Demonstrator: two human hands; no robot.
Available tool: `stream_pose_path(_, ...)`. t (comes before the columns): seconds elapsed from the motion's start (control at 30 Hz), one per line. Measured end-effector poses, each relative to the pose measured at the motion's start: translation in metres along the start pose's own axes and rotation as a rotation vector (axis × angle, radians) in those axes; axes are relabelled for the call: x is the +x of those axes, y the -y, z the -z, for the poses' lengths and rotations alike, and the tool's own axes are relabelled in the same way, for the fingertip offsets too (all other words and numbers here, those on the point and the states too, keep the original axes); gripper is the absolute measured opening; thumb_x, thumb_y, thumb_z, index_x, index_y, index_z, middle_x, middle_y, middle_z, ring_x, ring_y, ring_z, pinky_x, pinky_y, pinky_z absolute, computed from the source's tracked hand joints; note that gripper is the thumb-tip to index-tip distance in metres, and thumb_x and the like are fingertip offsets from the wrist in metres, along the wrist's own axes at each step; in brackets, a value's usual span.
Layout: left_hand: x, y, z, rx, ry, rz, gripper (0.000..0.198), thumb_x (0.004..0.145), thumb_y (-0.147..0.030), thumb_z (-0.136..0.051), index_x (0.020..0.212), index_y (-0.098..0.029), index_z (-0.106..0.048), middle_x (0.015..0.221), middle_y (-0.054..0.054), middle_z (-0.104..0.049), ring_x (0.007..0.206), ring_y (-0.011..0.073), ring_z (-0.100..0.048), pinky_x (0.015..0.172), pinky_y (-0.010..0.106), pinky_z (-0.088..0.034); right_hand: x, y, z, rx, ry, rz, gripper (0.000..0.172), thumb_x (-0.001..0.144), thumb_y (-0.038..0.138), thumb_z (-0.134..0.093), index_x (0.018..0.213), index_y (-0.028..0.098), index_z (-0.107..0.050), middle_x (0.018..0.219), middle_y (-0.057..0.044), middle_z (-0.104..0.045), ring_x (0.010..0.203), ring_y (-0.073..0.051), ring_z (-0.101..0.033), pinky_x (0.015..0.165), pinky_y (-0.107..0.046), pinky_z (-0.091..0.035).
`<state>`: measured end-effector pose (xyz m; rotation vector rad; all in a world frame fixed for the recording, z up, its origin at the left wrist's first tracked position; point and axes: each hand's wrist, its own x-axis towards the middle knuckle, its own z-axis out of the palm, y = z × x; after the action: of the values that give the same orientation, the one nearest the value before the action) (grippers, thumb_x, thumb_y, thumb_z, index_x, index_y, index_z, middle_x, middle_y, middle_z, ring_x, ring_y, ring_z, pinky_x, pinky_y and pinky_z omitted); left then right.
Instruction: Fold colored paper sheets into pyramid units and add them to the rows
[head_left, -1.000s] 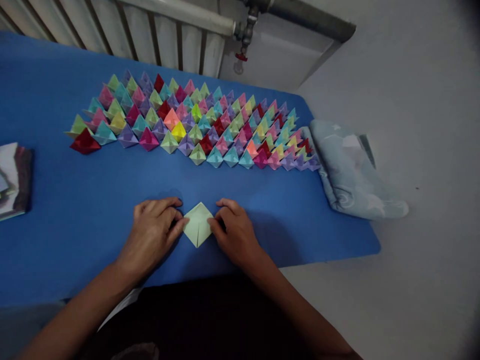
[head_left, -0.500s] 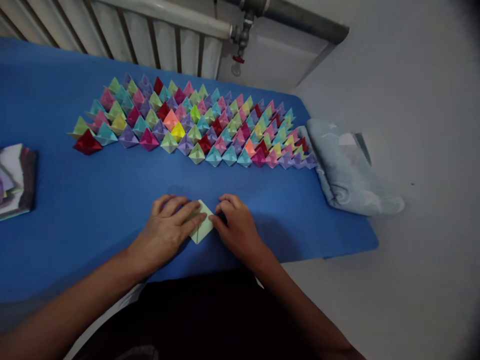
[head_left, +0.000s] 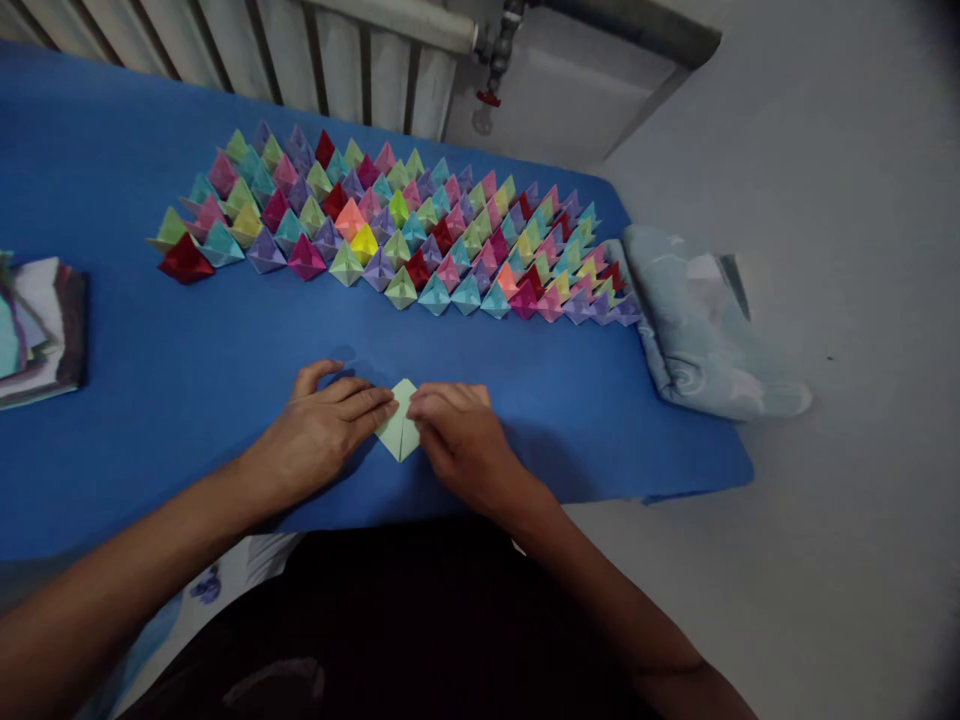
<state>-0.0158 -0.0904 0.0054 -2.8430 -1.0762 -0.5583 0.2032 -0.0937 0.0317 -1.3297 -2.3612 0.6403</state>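
Observation:
A small pale green origami paper (head_left: 401, 440), folded into a diamond with a seam down its lower middle, lies on the blue-covered table close to me. My left hand (head_left: 319, 425) rests with fingers stretched out, their tips pressing the paper's left side. Curled in at the right side, my right hand (head_left: 465, 435) has its thumb and forefinger together on the paper's right edge. Its fingers cover that corner. Beyond both hands stand rows of folded paper boats (head_left: 401, 288) in many colours.
A stack of loose coloured paper on a dark-edged pad (head_left: 71, 330) lies at the far left. A folded grey-blue cloth (head_left: 690, 330) sits at the table's right end, beside the wall. Behind the blue table cover (head_left: 187, 400) are a white radiator (head_left: 345, 75) and a red-handled valve (head_left: 489, 98).
My right hand has moved in onto the paper's right edge. The left fingers have drawn back to its left side, uncovering more of the middle. The view has shifted slightly.

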Motion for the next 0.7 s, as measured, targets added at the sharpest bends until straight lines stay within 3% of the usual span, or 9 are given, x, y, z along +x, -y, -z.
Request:
stream_pose_path(0.1,0.002,0.003,0.005,-0.065,0.059,0.014,0.033,0.095,-0.018,-0.044,0.117,-0.023,-0.067,0.120,0.006,-0.072,0.107,0.0261,-0.065,0.106,0.054,-0.031,0.001,0.004,-0.004,0.075,0.086,0.024,0.020,0.085,0.010,-0.052,0.100,0.021,-0.061,0.110,-0.005,-0.069,0.100,-0.020,-0.059,0.087,-0.035,-0.036)
stream_pose_path(0.3,0.003,0.007,0.008,-0.129,0.086,0.018,0.031,0.093,-0.030,-0.051,0.117,-0.021,-0.067,0.121,0.007,-0.072,0.108,0.0282,-0.064,0.107,0.055,-0.030,-0.001,0.003,-0.009,0.080,0.090,-0.022,0.025,0.082,0.016,-0.061,0.106,0.020,-0.060,0.116,-0.006,-0.067,0.104,-0.022,-0.058,0.089,-0.036,-0.035)
stream_pose_path(0.53,0.001,0.009,0.003,-0.123,0.044,0.039,0.029,0.099,-0.029,-0.045,0.114,-0.023,-0.068,0.119,0.005,-0.073,0.108,0.0256,-0.065,0.104,0.051,-0.033,-0.002,0.000,-0.012,0.086,0.059,0.008,0.023,0.085,0.015,-0.059,0.108,0.019,-0.061,0.115,-0.007,-0.067,0.105,-0.021,-0.058,0.088,-0.036,-0.036)
stream_pose_path(0.7,0.000,0.010,0.004,-0.179,0.058,0.044,0.030,0.096,-0.025,-0.045,0.116,-0.024,-0.067,0.122,0.005,-0.072,0.110,0.0262,-0.063,0.106,0.051,-0.031,0.000,0.001,-0.014,0.010,0.085,0.040,0.021,0.088,0.017,-0.058,0.107,0.021,-0.065,0.118,-0.006,-0.065,0.105,-0.021,-0.057,0.087,-0.037,-0.035)
